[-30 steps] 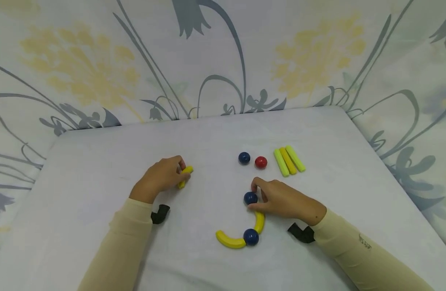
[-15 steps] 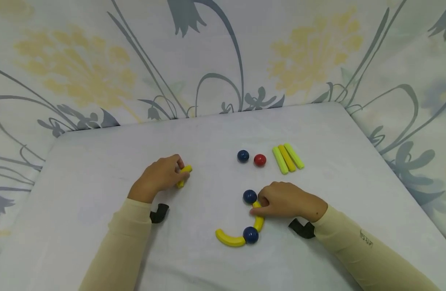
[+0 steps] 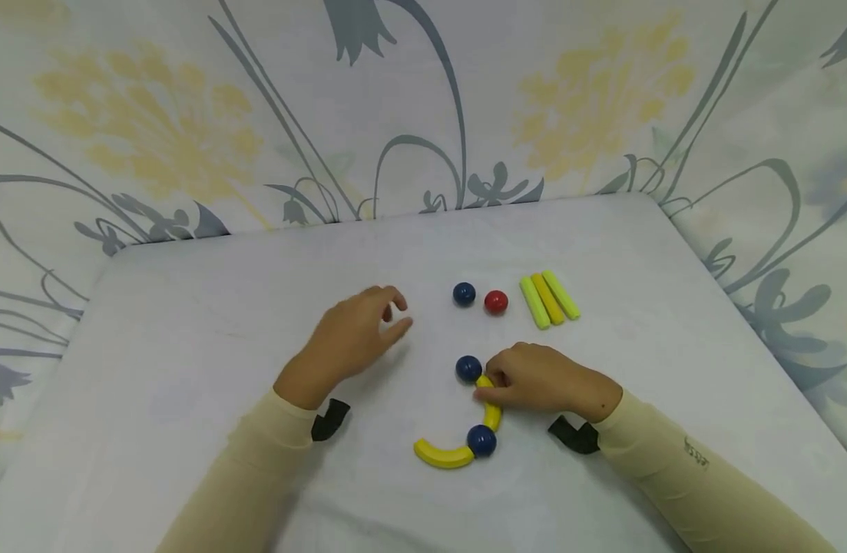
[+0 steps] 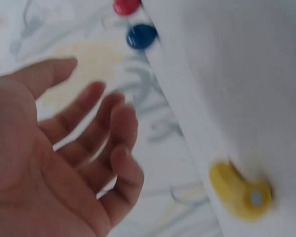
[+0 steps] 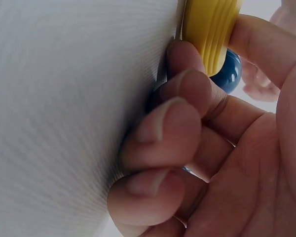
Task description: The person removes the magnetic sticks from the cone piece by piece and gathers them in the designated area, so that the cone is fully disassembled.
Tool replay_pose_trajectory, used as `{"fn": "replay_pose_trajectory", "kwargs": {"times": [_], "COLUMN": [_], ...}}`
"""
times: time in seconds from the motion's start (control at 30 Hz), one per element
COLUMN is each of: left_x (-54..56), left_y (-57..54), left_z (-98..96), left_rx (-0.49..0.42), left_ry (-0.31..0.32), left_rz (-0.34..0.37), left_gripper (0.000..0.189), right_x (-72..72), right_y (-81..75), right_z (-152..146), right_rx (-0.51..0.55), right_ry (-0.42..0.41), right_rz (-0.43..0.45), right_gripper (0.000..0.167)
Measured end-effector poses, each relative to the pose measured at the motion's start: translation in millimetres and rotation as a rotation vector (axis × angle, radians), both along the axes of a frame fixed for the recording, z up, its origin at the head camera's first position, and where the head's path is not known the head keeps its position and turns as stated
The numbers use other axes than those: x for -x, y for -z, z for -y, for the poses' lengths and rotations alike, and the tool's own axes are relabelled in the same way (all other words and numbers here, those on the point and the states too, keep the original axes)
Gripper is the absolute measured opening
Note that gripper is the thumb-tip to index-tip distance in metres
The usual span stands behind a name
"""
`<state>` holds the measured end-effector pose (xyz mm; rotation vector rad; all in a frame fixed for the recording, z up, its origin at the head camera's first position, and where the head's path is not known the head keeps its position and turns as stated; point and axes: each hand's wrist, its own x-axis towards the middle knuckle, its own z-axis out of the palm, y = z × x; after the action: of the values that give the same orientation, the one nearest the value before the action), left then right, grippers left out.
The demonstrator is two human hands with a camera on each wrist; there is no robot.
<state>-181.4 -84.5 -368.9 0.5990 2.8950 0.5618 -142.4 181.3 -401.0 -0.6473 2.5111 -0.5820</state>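
My left hand (image 3: 350, 334) hovers over the white table with relaxed, spread fingers and holds nothing. In the left wrist view a yellow curved rod (image 4: 237, 190) with a silvery end lies apart from that hand. It is hidden in the head view. My right hand (image 3: 544, 380) pinches another yellow curved rod (image 5: 209, 32) between thumb and fingers. One end of this rod meets a dark blue ball (image 3: 468, 369); the other meets a second blue ball (image 3: 481, 441). From that second ball a further yellow curved rod (image 3: 442, 455) runs left.
Farther back sit a loose dark blue ball (image 3: 464, 294) and a red ball (image 3: 496, 302). Right of them, several straight yellow and lime rods (image 3: 550, 299) lie side by side. A floral cloth (image 3: 423, 100) rises along the table's back edge.
My left hand has let go of a yellow rod and moved right. My right hand has shifted from the upper blue ball to the curved rod below it. That ball has moved slightly left.
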Motion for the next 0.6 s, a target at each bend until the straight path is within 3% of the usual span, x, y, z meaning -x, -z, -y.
{"fn": "replay_pose_trajectory", "kwargs": {"times": [0.13, 0.23, 0.37, 0.6], "left_x": [-16.6, -23.2, -24.5, -24.6], "left_y": [5.5, 11.6, 18.2, 28.3], "left_z": [-23.3, -32.6, -39.1, -42.4], "left_rx": [-0.016, 0.009, 0.053, 0.063], "left_ry": [0.188, 0.27, 0.312, 0.336], "left_rz": [0.108, 0.147, 0.154, 0.163], "left_gripper": [0.034, 0.039, 0.045, 0.048], "right_x": [1.1, 1.9, 3.5, 2.8], "right_y": [1.0, 1.3, 0.3, 2.0], "right_z": [0, 0, 1, 0], "right_rx": [0.019, 0.034, 0.044, 0.057], "right_ry": [-0.004, -0.019, -0.038, -0.046], "right_rz": [0.014, 0.0, -0.035, -0.018], "right_gripper": [0.036, 0.036, 0.035, 0.034]}}
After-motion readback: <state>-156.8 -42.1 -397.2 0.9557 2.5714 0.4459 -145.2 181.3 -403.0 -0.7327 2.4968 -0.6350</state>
